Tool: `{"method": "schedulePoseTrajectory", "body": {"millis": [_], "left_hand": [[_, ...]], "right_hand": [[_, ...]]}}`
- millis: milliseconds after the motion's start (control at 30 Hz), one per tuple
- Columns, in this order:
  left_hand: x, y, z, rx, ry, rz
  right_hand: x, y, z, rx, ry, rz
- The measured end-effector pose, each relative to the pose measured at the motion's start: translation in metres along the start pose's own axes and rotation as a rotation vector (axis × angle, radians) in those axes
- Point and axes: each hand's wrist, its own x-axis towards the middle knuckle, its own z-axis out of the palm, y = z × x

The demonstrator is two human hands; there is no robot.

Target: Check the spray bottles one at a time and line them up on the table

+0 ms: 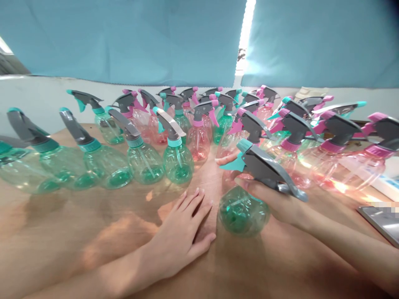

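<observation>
My right hand point(274, 199) is closed round the neck of a clear green spray bottle point(243, 211) with a grey trigger head and teal nozzle point(264, 166); the bottle stands on the wooden table just right of centre. My left hand point(183, 232) lies flat on the table with its fingers stretched out, just left of that bottle and holding nothing. Behind both hands stand several green spray bottles point(177, 160) on the left and several pink ones point(199, 143) in the middle and on the right.
The wooden table point(62, 232) runs back to a white wall with blue curtains point(140, 41) above. A grey flat object point(382, 222) lies at the right edge. Bottles crowd the whole back of the table from left to right.
</observation>
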Motion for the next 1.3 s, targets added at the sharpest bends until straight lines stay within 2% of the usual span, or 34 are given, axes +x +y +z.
{"method": "schedulePoseTrajectory", "body": {"millis": [900, 1300], "left_hand": [[0.0001, 0.0011, -0.0011, 0.009, -0.014, -0.006], [-0.0011, 0.0004, 0.0008, -0.02, 0.015, -0.004]], "right_hand": [[0.0004, -0.0022, -0.0004, -0.011, 0.014, 0.011], [0.0005, -0.0004, -0.0014, 0.001, -0.023, 0.021]]}}
